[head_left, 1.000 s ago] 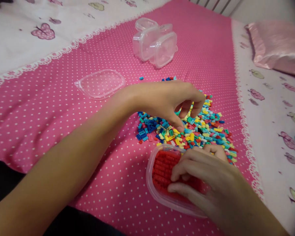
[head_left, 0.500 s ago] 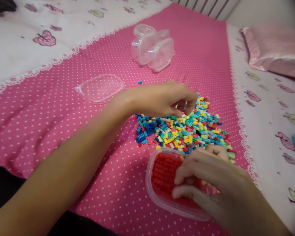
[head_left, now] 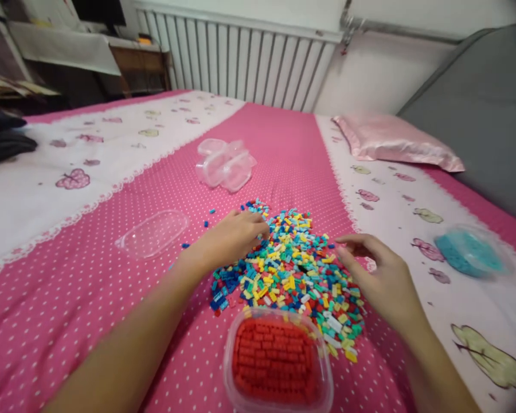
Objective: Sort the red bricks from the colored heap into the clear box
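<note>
Small toy building bricks in many colours lie in a loose pile on the bedspread. My left hand is over the pile's upper left part, fingers curled down; the tips and anything in them are hidden. At the right edge of the pile is my right hand, its thumb and forefinger tips close together beside the bricks; what they hold, if anything, is too small to make out. In front of the pile stands an uncovered clear plastic container with red bricks packed in rows. Neither hand touches it.
A clear lid lies to the left. Several clear containers are heaped behind the pile. A container of turquoise pieces sits on the right, below a pink pillow. A radiator lines the back wall.
My right hand has left the container of red bricks and moved to the pile's right edge. My left hand has shifted to the pile's upper left part. The view has tilted up.
</note>
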### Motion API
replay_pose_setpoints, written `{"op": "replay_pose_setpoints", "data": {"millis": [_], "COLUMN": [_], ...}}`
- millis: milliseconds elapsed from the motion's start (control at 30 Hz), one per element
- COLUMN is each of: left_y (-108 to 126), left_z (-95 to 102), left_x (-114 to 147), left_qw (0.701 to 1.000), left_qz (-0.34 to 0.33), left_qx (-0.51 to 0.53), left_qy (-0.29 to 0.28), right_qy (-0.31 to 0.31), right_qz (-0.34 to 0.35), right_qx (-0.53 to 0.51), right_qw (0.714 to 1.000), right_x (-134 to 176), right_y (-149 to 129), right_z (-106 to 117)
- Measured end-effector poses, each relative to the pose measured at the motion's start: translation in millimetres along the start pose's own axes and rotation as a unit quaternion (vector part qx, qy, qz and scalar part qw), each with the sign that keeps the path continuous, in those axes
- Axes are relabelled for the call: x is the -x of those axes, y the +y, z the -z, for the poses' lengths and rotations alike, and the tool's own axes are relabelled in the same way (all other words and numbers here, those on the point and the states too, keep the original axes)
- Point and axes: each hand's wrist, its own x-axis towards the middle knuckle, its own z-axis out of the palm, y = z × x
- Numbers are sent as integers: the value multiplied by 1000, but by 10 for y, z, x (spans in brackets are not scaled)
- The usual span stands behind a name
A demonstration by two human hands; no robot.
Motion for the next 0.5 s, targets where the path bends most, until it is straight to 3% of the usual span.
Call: {"op": "replay_pose_setpoints", "data": {"millis": [133, 233, 400, 500], "left_y": [8, -36, -115, -135], "left_z": [-121, -187, -194, -190], "left_x": [-44, -77, -113, -126], "left_qw": [1000, 998, 994, 994], "left_qz": [4, 54, 101, 102], "left_qx": [-26, -41, -45, -44], "left_qy": [5, 9, 13, 10], "right_qy": [-4, 1, 53, 35], "right_qz": [-22, -14, -50, -60], "right_qx": [-14, -24, -53, -62], "right_qw": [1000, 1000, 996, 996], "right_x": [-59, -88, -160, -184], "right_y": [187, 244, 333, 398], "right_z": [-20, -88, -166, -219]}}
